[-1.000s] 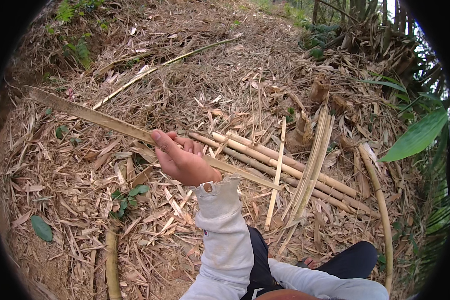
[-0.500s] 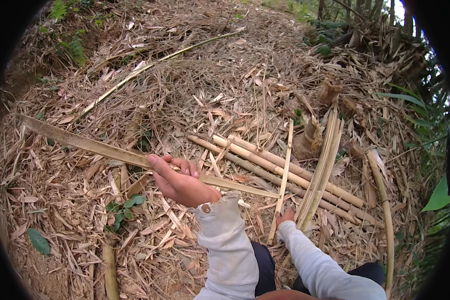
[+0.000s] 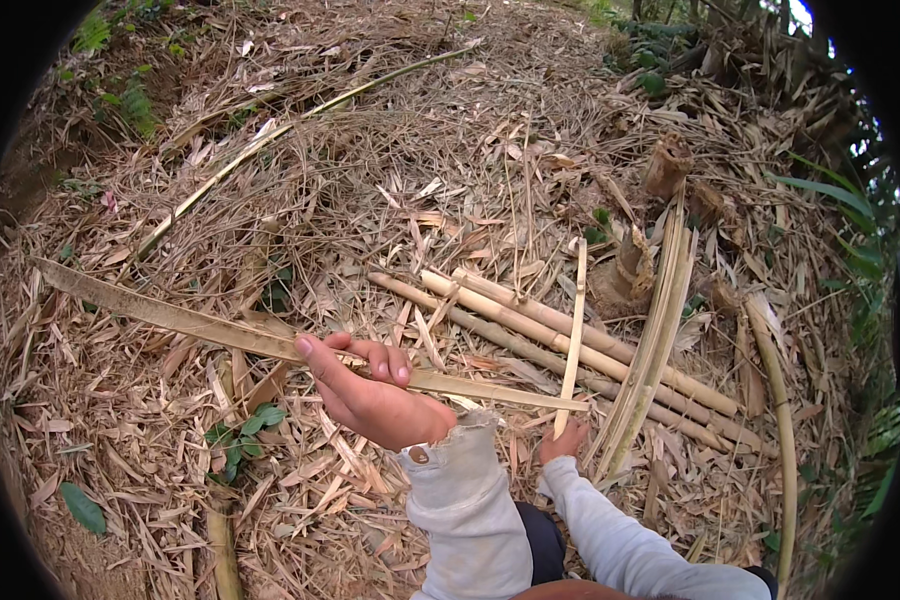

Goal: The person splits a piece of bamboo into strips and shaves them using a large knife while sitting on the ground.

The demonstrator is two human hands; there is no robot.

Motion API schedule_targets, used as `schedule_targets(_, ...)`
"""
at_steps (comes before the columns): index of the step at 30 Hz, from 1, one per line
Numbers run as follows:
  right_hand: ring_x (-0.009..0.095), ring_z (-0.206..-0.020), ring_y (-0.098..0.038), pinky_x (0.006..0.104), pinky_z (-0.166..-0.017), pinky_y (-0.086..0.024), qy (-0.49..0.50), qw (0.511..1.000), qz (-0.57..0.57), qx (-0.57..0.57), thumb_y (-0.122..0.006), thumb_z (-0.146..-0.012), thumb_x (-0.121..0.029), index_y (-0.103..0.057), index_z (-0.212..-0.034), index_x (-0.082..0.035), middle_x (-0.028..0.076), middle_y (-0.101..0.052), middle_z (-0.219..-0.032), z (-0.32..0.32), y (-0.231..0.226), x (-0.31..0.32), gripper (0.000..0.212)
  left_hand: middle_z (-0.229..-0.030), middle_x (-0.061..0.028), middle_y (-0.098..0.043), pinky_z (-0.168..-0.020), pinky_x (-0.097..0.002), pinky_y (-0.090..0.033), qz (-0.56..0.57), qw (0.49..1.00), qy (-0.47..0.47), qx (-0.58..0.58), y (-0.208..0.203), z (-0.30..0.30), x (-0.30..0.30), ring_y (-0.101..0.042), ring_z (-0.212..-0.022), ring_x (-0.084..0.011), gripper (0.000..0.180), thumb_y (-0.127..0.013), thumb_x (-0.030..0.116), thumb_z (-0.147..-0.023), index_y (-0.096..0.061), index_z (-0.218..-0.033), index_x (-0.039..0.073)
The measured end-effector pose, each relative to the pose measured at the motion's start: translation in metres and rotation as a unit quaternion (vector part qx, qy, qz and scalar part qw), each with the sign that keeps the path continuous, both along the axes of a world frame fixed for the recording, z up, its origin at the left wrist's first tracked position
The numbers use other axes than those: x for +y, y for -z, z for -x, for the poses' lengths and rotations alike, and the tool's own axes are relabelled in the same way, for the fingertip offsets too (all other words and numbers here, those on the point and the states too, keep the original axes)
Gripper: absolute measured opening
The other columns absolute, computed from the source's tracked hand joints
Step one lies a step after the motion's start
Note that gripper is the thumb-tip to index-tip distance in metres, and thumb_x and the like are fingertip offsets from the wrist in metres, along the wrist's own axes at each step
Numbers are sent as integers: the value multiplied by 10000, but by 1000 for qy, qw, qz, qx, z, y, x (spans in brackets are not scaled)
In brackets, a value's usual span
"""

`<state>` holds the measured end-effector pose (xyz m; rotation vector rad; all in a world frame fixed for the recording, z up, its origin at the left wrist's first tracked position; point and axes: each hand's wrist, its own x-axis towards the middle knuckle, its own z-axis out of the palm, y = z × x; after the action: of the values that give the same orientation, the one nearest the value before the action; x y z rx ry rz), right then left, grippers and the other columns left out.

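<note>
My left hand (image 3: 375,395), palm partly up with the thumb pressed on top, is closed round a long flat bamboo strip (image 3: 170,316). The strip runs from the far left, through the hand, to the right, where its narrow end crosses a thin bamboo slat (image 3: 576,330). Lower down, my right hand (image 3: 564,441) is closed at the near end of that upright slat; its fingers are partly hidden. The slat's upper part lies across several round bamboo poles (image 3: 540,324).
A bundle of split bamboo (image 3: 654,340) lies right of my right hand, leaning toward cut stumps (image 3: 667,165). A curved bamboo pole (image 3: 778,400) is farther right. A long thin pole (image 3: 260,140) lies at upper left. Dry leaves and sheaths litter the ground (image 3: 300,520).
The long strip's right end has shifted right and now reaches past the slat. My right hand now sits at the slat's near end, where the slat earlier stuck out below it.
</note>
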<state>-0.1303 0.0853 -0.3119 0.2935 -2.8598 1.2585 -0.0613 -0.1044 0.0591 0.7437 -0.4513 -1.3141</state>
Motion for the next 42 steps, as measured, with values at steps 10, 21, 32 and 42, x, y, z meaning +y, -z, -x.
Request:
schedule_targets(10, 487, -1287, -319, 462, -1099, -276, -140, 985, 71, -72, -697, -755, -190, -300, -1404, 4, 313, -305, -1406, -37, -29, -49, 785, -555, 56, -278, -411, -188, -170, 39, 997, -11, -69, -27, -1, 24, -232, -458, -31, 467, -572, 524, -899, -474, -861, 69)
schedule_targets(21, 345, -1023, -531, 378, -892, -471, -196, 975, 83, -64, -684, -756, -173, -524, -1246, -7, 211, -488, -1103, -91, -73, 17, 541, -511, 60, -272, -424, -228, -153, 45, 996, 1, 83, -40, -53, 22, -204, -416, -53, 431, -501, 543, -928, -457, -827, 127)
schedule_targets(32, 225, -874, -657, 290, -643, -558, -187, 772, 565, -225, -397, -1004, -433, -359, -1354, 7, 196, -601, -1095, -33, -304, 84, 563, -515, 40, -334, -458, -261, -281, -47, 932, 204, 296, -5, -52, 40, -314, -429, -96, 462, -448, 557, -945, -458, -768, 131)
schedule_targets(42, 107, -478, -518, 250, -392, -411, -45, 761, 619, -188, -523, -976, -363, -568, -864, -48, 0, -479, -581, -86, -328, 103, 338, -713, -48, -457, -741, -364, -409, -11, 906, 320, 277, 34, -154, 118, -464, -714, -192, 529, -350, 567, -975, -486, -836, 76)
